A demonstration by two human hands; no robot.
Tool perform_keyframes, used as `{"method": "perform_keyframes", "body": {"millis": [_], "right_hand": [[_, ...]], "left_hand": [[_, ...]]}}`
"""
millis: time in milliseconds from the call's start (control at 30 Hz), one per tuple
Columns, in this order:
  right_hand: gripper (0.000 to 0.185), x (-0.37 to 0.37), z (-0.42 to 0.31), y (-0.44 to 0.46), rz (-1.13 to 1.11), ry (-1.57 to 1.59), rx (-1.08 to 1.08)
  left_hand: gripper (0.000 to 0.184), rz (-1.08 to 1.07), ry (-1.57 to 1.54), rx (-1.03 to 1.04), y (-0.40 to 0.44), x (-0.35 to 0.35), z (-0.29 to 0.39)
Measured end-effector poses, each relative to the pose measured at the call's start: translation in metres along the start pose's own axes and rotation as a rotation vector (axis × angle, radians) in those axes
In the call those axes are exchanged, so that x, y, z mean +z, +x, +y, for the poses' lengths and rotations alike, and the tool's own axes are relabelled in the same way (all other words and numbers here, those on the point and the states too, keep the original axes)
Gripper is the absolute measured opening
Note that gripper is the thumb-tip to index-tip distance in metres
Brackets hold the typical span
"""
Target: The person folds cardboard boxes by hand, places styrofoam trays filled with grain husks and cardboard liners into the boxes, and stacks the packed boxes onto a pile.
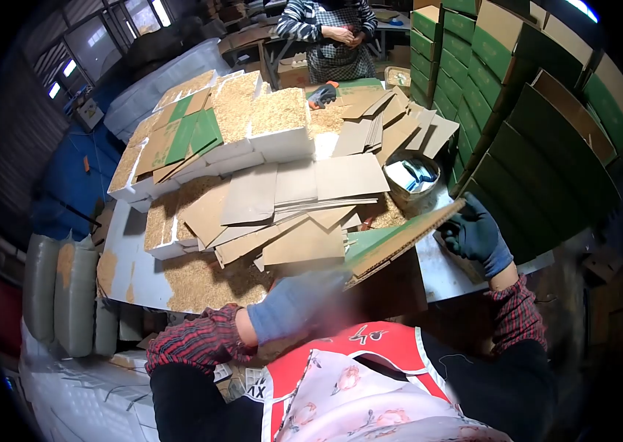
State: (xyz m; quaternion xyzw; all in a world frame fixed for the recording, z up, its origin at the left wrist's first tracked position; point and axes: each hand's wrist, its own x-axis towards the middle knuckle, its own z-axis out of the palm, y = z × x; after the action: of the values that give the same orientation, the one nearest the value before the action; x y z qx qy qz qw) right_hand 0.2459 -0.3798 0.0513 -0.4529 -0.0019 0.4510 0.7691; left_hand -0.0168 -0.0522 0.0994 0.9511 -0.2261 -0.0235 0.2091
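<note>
A green and brown cardboard piece (400,239) is held tilted above the table's front edge. My right hand (476,230), in a dark glove with a blue cuff, grips its upper right corner. At the piece's lower left end is my left hand (300,298), in a blue glove; motion blur smears its fingers, so its hold cannot be made out. Just beyond lie overlapping flat grey-brown cardboard sheets (304,188). A round container (413,177) with blue and white items stands behind the held piece.
White blocks topped with wood shavings (278,114) are stacked at the back left, with green and brown cardboard (192,136) on them. Tall stacks of green boxes (540,166) stand at the right. Across the table stands a person in a checked apron (337,55).
</note>
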Motion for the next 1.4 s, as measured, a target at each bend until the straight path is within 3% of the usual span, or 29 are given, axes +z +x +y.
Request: {"method": "perform_keyframes", "body": {"millis": [67, 100, 133, 167, 200, 233, 333, 400, 433, 467, 533, 633, 667, 733, 800, 833, 867, 933, 967, 1000, 1067, 1100, 1133, 1200, 1233, 1267, 1333, 1367, 1400], "right_hand": [[0.057, 0.024, 0.007, -0.001, -0.012, 0.176, -0.079], [0.075, 0.01, 0.03, 0.02, 0.149, -0.151, -0.232], [0.1, 0.043, 0.043, 0.025, 0.278, -0.521, -0.294], [0.113, 0.049, 0.073, 0.047, 0.462, -0.882, -0.607], [0.116, 0.068, 0.089, 0.057, 0.408, -0.839, -0.718], [0.113, 0.062, 0.101, 0.074, 0.44, -0.816, -0.759], [0.101, 0.061, 0.103, 0.076, 0.506, -0.99, -0.794], [0.079, 0.065, 0.099, 0.055, 0.331, -0.665, -0.637], [0.072, 0.059, 0.096, 0.045, 0.296, -0.635, -0.634], [0.066, 0.058, 0.099, 0.036, 0.348, -0.705, -0.811], [0.053, 0.049, 0.098, 0.015, 0.342, -0.768, -0.85], [0.04, 0.076, 0.091, 0.004, 0.295, -0.907, -0.601], [0.034, 0.084, 0.097, 0.01, 0.198, -0.886, -0.659], [0.025, 0.061, 0.103, 0.032, -0.118, -1.676, -0.861], [0.019, 0.103, 0.108, 0.008, -0.07, -1.987, -0.909], [0.018, 0.056, 0.115, 0.031, -0.084, -1.827, -0.912], [0.033, 0.025, 0.118, 0.035, -0.044, -1.364, -0.775], [0.06, 0.008, 0.11, 0.008, -0.047, -0.644, -0.601], [0.099, 0.013, 0.1, -0.017, -0.084, -0.665, -0.564], [0.099, -0.007, 0.103, -0.032, -0.219, -0.558, -0.463], [0.108, -0.003, 0.117, -0.048, -0.372, -0.686, -0.444], [0.114, 0.005, 0.126, -0.048, -0.209, -0.763, -0.4], [0.104, 0.008, 0.135, -0.035, -0.039, -0.804, -0.413], [0.095, 0.035, 0.135, -0.028, 0.329, -0.736, -0.236], [0.09, 0.015, 0.143, -0.014, 0.158, -0.58, -0.235], [0.09, 0.0, 0.153, -0.008, 0.2, -0.574, -0.255], [0.089, -0.006, 0.162, -0.005, 0.278, -0.562, -0.296], [0.076, -0.006, 0.16, -0.011, 0.198, -0.502, -0.199], [0.071, -0.014, 0.163, -0.01, 0.147, -0.443, -0.223]], "left_hand": [[0.063, -0.14, -0.129, -0.079, 0.005, -0.018, 0.01], [0.062, -0.212, -0.195, -0.117, 0.007, -0.02, 0.012], [0.066, -0.229, -0.362, -0.083, 0.011, -0.006, 0.001], [0.07, -0.243, -0.529, -0.05, 0.017, 0.02, -0.023], [0.074, -0.255, -0.692, -0.017, 0.021, 0.038, -0.042], [0.078, -0.144, -0.66, -0.001, 0.018, 0.047, -0.048], [0.056, 0.111, -1.196, -0.161, 0.009, 0.118, -0.083], [0.057, 0.093, -1.368, -0.241, 0.005, 0.144, -0.106], [0.058, 0.318, -1.421, -0.06, 0.003, 0.113, -0.09], [0.055, 0.426, -1.66, -0.068, 0.007, 0.11, -0.083], [0.048, 0.704, -1.587, -0.143, 0.016, 0.093, -0.073], [0.049, 1.099, -1.316, -0.338, 0.042, 0.095, -0.083], [0.049, 1.281, -1.007, -0.342, 0.053, 0.098, -0.077], [0.051, 1.222, -0.062, -0.417, 0.059, 0.081, -0.061], [0.05, 1.029, 0.223, -0.003, 0.063, 0.078, -0.046], [0.047, 0.844, 0.181, 0.175, 0.072, 0.079, -0.046], [0.045, 0.662, 0.149, 0.361, 0.085, 0.08, -0.048], [0.038, 0.121, 0.019, 0.175, 0.1, 0.11, -0.059], [0.038, 0.1, -0.023, 0.196, 0.105, 0.12, -0.063], [0.037, 0.079, -0.062, 0.199, 0.106, 0.127, -0.068], [0.037, 0.081, -0.166, 0.248, 0.109, 0.127, -0.078], [0.037, 0.098, -0.237, 0.298, 0.112, 0.122, -0.083], [0.037, 0.111, -0.309, 0.343, 0.11, 0.117, -0.086], [0.042, 0.069, -0.456, 0.39, 0.095, 0.099, -0.096], [0.045, 0.092, -0.51, 0.337, 0.081, 0.092, -0.093], [0.049, 0.118, -0.557, 0.285, 0.066, 0.085, -0.091], [0.053, 0.147, -0.111, 0.446, 0.022, 0.071, -0.076], [0.062, 0.056, -0.109, 0.574, 0.001, 0.089, -0.093], [0.073, -0.067, 0.148, 0.616, -0.016, 0.097, -0.105]]}}
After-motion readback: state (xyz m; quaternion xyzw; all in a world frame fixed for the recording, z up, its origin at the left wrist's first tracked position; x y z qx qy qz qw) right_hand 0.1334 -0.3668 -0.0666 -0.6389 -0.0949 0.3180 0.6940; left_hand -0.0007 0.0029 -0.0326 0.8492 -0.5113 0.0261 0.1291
